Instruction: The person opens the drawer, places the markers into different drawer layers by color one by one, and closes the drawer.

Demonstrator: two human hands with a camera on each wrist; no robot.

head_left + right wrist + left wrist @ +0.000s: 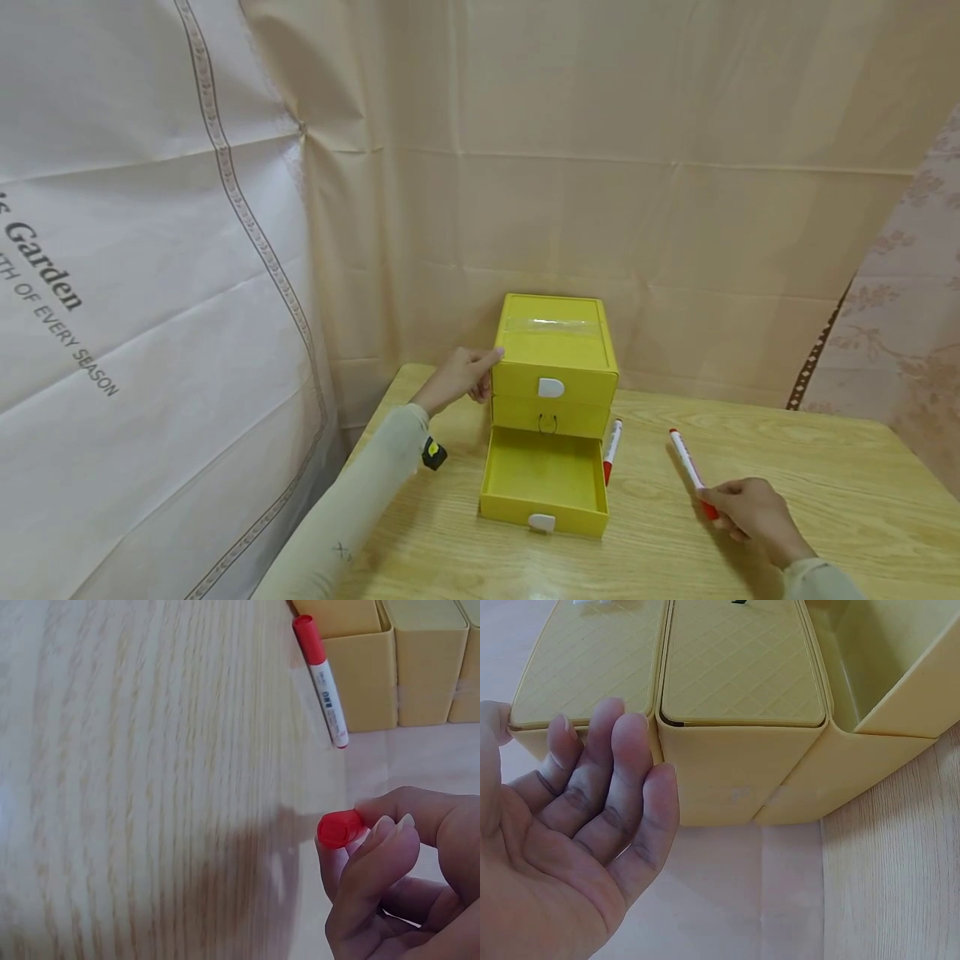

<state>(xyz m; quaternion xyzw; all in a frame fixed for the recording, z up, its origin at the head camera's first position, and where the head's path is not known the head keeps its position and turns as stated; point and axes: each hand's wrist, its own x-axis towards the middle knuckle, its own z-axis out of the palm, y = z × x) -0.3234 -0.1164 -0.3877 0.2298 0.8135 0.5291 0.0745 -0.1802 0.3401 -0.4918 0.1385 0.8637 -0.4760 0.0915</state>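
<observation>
A yellow three-drawer box stands on the table, its bottom drawer pulled out with nothing inside. My left hand holds the box at its upper left front corner; the thumb lies on the top edge and the curled fingers rest along the side. To the right, my right hand pinches a white marker by its red-capped end. The marker slants away from the hand, and its shadow falls on the table. A second white marker with a red cap lies beside the box's right side.
The wooden table reaches to a beige cloth hanging behind it. Pale printed cloth hangs on the left. A small black and yellow object shows by my left forearm.
</observation>
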